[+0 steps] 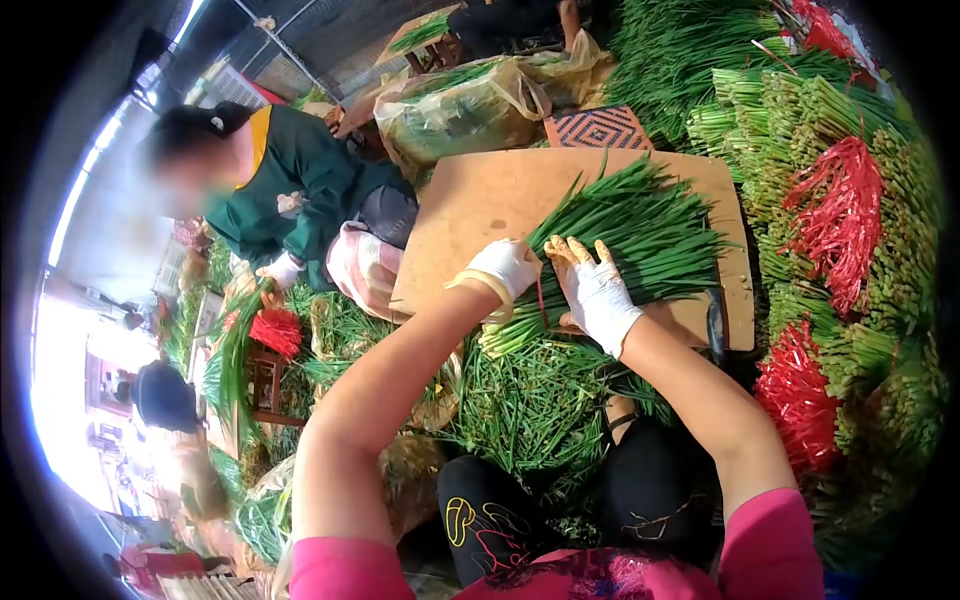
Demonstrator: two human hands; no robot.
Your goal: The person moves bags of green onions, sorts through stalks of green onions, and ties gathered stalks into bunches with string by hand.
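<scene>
A large bunch of green chives [640,235] lies across the wooden board, leaf ends to the upper right and pale stem ends to the lower left. A thin red plastic tie [542,300] crosses its stems. My left hand [503,268], in a white glove, is closed in a pinch at the tie's upper end, beside the stems. On the near side of the bunch, my right hand [598,300], also gloved, lies with fingers spread on the leaves. Its fingertips look stained yellowish.
The wooden board [470,205] stands before my knees, with a dark curved object [716,325] at its right edge. Stacked chive bundles [760,130] and red tie strands [840,220] fill the right. Loose leaves [530,400] cover the floor. A person [300,180] sits left, holding chives.
</scene>
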